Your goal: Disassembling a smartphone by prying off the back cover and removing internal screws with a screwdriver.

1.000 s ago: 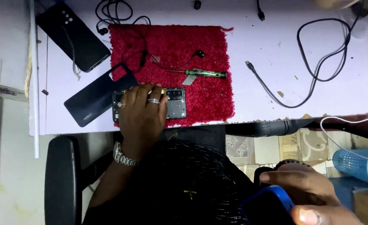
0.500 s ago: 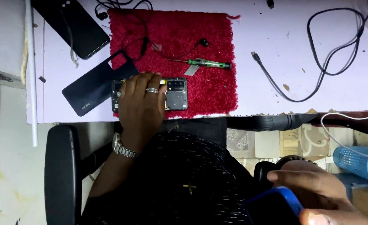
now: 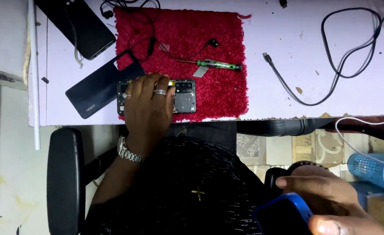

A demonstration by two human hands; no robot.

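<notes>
My left hand (image 3: pixel 147 109), with rings and a wrist watch, lies flat over an opened phone (image 3: pixel 185 95) that rests on the near edge of a red mat (image 3: pixel 200 30). The phone's inside and camera block show to the right of my fingers. My right hand (image 3: pixel 331 196) is low at the bottom right, off the desk, gripping a phone in a blue case (image 3: pixel 283 217). A green-handled screwdriver (image 3: pixel 218 65) lies on the mat beyond the opened phone. A dark back cover (image 3: pixel 96 89) lies left of my left hand.
A black phone (image 3: pixel 81 26) lies at the far left of the white desk (image 3: pixel 287 39). A black cable (image 3: pixel 331 65) loops at the right, earphones (image 3: pixel 211 42) lie on the mat. A chair armrest (image 3: pixel 65 178) stands at left, a blue basket (image 3: pixel 374 172) at right.
The view has shifted so the desk sits a little lower in frame. My left hand stays on the opened phone. My right hand keeps the blue-cased phone low at the right.
</notes>
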